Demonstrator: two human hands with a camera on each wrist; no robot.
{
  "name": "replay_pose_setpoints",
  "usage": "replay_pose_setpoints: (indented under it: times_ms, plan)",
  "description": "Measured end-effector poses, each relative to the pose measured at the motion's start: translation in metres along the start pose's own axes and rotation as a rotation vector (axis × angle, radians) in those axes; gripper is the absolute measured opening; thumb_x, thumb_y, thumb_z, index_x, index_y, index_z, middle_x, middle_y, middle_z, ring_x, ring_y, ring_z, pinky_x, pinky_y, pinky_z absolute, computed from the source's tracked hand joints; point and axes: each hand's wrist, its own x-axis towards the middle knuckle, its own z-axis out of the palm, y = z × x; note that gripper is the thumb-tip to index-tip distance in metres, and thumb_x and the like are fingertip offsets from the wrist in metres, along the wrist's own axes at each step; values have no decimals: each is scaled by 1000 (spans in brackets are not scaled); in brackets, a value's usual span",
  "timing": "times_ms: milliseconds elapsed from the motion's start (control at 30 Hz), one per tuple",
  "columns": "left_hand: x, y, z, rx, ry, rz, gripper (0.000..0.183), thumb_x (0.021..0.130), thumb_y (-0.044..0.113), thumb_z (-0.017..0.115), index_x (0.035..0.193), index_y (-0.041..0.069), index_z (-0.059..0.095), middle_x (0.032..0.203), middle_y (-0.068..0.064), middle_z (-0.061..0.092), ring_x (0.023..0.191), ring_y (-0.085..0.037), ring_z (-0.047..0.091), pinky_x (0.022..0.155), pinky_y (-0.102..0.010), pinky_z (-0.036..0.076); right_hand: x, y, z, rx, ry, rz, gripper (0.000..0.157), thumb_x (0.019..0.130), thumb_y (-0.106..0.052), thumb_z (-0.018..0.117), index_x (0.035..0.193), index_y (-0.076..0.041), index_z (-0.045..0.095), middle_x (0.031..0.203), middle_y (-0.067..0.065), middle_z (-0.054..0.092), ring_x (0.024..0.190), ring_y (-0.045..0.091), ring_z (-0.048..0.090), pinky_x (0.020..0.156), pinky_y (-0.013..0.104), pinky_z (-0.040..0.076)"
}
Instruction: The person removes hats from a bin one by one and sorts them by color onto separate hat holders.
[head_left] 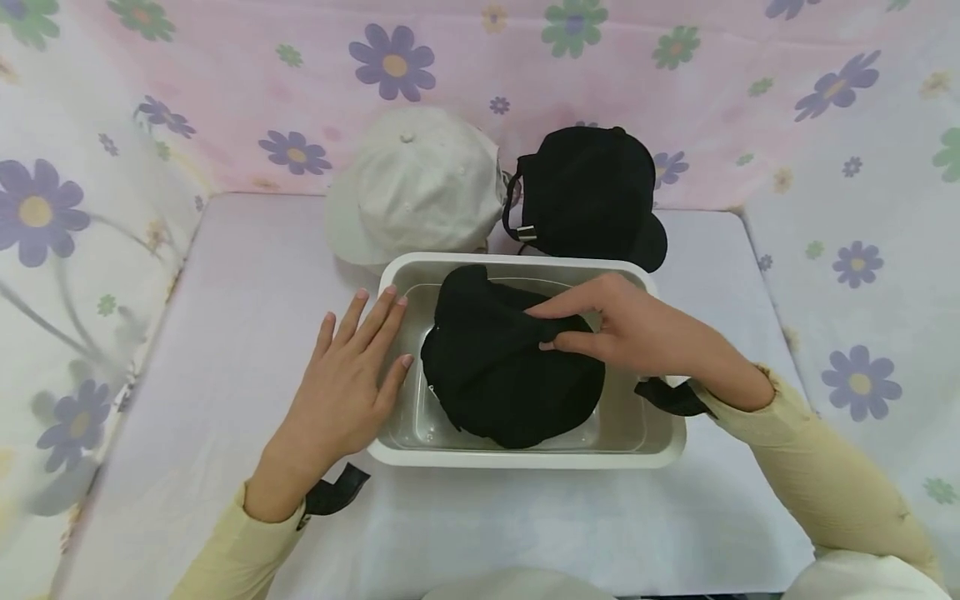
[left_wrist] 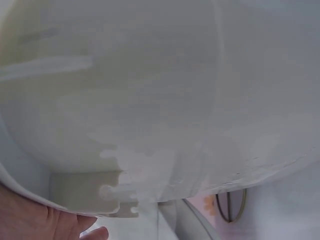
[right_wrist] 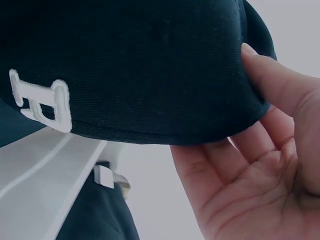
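A black cap (head_left: 510, 383) lies inside a white plastic basin (head_left: 525, 459). My right hand (head_left: 637, 329) pinches the cap between thumb and fingers from the right side. In the right wrist view the right hand (right_wrist: 260, 160) grips the brim (right_wrist: 200, 100), thumb on one face and fingers behind; a white embroidered letter (right_wrist: 45, 100) shows on the fabric. My left hand (head_left: 337, 387) lies at the basin's left rim with its fingers straight. The basin's wall (left_wrist: 150, 100) fills most of the left wrist view, with part of the left hand (left_wrist: 45, 220) at the lower left.
Behind the basin stand a white cap (head_left: 427, 183) and, to its right, another black cap (head_left: 592, 192) with a strap and metal buckle. A pale cloth covers the table (head_left: 247, 275). Flowered fabric (head_left: 465, 50) encloses the back and sides.
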Motion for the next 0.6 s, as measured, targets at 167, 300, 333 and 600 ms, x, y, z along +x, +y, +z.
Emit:
replay_pose_setpoints:
  times_ms: [167, 300, 333, 600]
  plan:
    - [0, 0, 0, -2, 7, 3, 62, 107, 33, 44, 162, 10, 26, 171, -4, 17, 157, -36, 12, 121, -65, 12, -9, -7, -12, 7, 57, -57, 37, 91, 5, 71, 127, -2, 70, 107, 3, 78, 62, 1, 61, 43, 21, 34]
    - [0, -1, 1, -3, 4, 2, 62, 107, 33, 44, 162, 10, 27, 171, -4, 17, 157, -37, 12, 121, -66, 13, -16, -12, -23, 7, 132, -117, 40, 87, 11, 72, 125, -1, 71, 107, 6, 78, 43, 0, 46, 40, 20, 32]
    - [0, -1, 1, -5, 1, 1, 62, 107, 33, 44, 162, 10, 26, 171, -4, 17, 157, -36, 12, 121, -66, 12, -18, -14, -26, 1, 158, -126, 42, 86, 13, 72, 125, -3, 72, 109, 4, 77, 41, 0, 41, 40, 20, 31]
    - [0, -1, 1, -16, -2, 4, 62, 107, 32, 44, 161, 9, 27, 170, -6, 17, 156, -38, 13, 121, -67, 12, -37, -20, -56, -4, 319, -162, 56, 79, 27, 66, 125, -3, 73, 119, -3, 74, 78, 6, 72, 60, 16, 47]
